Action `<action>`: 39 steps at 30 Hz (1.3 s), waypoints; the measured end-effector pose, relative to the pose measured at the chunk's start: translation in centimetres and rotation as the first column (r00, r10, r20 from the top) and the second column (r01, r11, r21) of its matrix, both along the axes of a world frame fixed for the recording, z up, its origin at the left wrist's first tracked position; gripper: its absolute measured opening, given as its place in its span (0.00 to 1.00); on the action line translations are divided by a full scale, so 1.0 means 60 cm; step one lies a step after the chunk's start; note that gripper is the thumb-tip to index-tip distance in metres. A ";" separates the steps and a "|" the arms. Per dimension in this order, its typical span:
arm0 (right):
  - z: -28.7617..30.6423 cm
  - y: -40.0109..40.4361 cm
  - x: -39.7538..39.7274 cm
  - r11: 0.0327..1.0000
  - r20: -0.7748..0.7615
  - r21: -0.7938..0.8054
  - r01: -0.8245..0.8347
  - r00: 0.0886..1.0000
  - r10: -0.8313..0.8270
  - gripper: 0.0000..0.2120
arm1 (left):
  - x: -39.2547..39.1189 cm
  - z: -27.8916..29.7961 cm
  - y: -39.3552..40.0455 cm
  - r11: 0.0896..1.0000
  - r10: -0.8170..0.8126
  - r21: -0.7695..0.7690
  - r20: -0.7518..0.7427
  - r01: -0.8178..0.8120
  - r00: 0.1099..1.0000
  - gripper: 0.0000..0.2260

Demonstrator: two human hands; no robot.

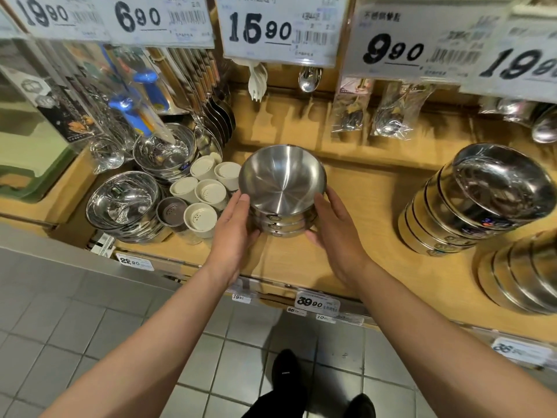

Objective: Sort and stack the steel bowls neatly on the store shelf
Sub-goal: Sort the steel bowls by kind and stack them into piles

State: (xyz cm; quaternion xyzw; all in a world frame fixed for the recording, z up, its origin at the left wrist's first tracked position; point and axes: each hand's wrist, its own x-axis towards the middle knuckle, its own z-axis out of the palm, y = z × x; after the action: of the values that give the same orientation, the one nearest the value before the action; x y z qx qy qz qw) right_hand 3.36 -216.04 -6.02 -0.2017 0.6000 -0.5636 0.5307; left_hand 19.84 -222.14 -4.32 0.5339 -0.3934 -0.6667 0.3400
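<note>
A stack of several brushed steel bowls [281, 182] stands on the wooden shelf [370, 206], near its middle. My left hand [235, 233] presses against the stack's left side and my right hand [334, 233] against its right side, so both hold it between them. The top bowl tilts slightly toward me and is empty. A taller stack of shiny steel bowls [479, 200] leans at the right. Further shiny bowl stacks sit at the left [126, 203] and behind it [165, 152].
Cream and brown shaker jars [200, 194] cluster just left of the held stack. Another row of bowls [524, 276] lies at the far right front. Packaged cutlery and spoons hang behind, under price signs [280, 28]. Grey floor tiles lie below the shelf edge.
</note>
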 end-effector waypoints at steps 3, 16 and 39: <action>0.009 0.026 0.000 0.999 -0.013 0.026 0.021 1.000 -0.021 0.34 | -0.002 0.010 0.025 1.000 0.004 -0.008 -0.001 -0.004 1.000 0.19; 0.121 0.361 -0.110 0.986 -0.103 0.032 0.162 0.982 -0.158 0.09 | -0.006 0.084 0.259 0.997 0.052 -0.054 0.070 -0.049 0.996 0.07; 0.122 0.773 -0.399 0.823 -0.078 0.111 0.557 0.830 -0.552 0.19 | -0.453 0.076 0.577 0.812 -0.576 -0.113 0.000 0.572 0.818 0.03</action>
State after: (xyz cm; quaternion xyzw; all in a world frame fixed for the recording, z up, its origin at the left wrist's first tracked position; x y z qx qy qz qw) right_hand -20.59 -169.67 1.29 0.0041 0.6788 -0.6493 0.3431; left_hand -7.32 -187.53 0.26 0.3598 -0.5657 -0.7250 0.1581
